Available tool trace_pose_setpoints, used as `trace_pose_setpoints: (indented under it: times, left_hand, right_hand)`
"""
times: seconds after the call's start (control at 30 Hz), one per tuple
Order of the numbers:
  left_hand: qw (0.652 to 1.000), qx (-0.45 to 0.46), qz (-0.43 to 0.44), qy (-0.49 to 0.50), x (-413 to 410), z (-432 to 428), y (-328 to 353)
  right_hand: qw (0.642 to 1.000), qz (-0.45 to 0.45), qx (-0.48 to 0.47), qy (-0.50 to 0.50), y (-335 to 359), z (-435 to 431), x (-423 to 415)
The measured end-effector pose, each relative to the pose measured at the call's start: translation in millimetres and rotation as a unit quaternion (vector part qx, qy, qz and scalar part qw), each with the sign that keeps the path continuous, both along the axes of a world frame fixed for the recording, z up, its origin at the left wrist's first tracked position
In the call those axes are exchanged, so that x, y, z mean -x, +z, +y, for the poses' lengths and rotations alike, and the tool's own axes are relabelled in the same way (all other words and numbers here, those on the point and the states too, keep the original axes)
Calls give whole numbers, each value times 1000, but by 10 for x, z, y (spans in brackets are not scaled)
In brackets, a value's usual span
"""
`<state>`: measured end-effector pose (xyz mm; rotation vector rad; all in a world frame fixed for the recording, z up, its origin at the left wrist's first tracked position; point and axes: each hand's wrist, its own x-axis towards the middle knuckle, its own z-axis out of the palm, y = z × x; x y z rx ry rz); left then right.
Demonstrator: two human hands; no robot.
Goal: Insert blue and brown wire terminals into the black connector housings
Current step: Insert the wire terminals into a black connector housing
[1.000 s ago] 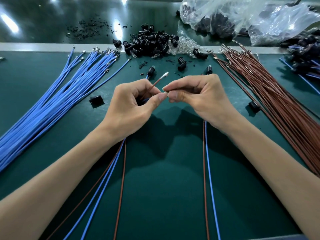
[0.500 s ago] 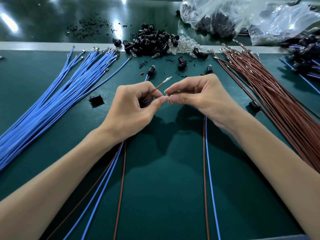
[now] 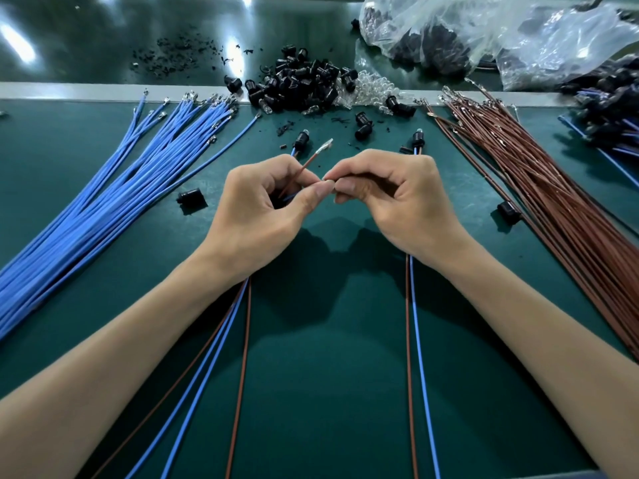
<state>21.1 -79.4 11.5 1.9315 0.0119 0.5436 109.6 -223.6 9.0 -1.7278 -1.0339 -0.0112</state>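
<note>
Here, left hand (image 3: 256, 216) grips a brown wire (image 3: 308, 161), right hand (image 3: 397, 202) pinches perhaps a terminal (image 3: 326, 177), housings (image 3: 297, 89) scattered beyond.

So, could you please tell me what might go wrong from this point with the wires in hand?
1. The brown wire juts from the left hand with its metal terminal bare and unsupported, close to the right hand; a knock could bend it.
2. Both hands pinch at one small spot, hiding it, so misalignment might go unseen.
3. Wire pairs lie under the forearms and could be dragged.
</note>
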Motion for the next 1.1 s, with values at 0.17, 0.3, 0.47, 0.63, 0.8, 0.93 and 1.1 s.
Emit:
trace_pose_setpoints:
  times: [0.17,0.3,0.47,0.63,0.8,0.93,1.1]
  left_hand:
    - [1000,14,-2,3,4,-8,14]
    - [1000,26,-4,10,0,-10,9]
    - [999,32,-10,28,-14,0,-4]
    - [999,31,-13,26,-22,17,1]
    - [999,35,-12,19,-17,7,0]
    - [998,63,4,-2,-20,22,3]
    - [994,109,4,-28,-30,39,4]
  right_hand:
    - [998,-51,-12,-22,-31,51,63]
    - [999,-31,-25,-32,-41,75,82]
    - [996,80,-48,4,-5,52,61]
    - [994,83,-66,27,3,66,46]
    - [994,63,-88,10,-11,55,53]
    - [995,45,-85,18,-7,44,45]
    - [995,57,-70,31,13,16,33]
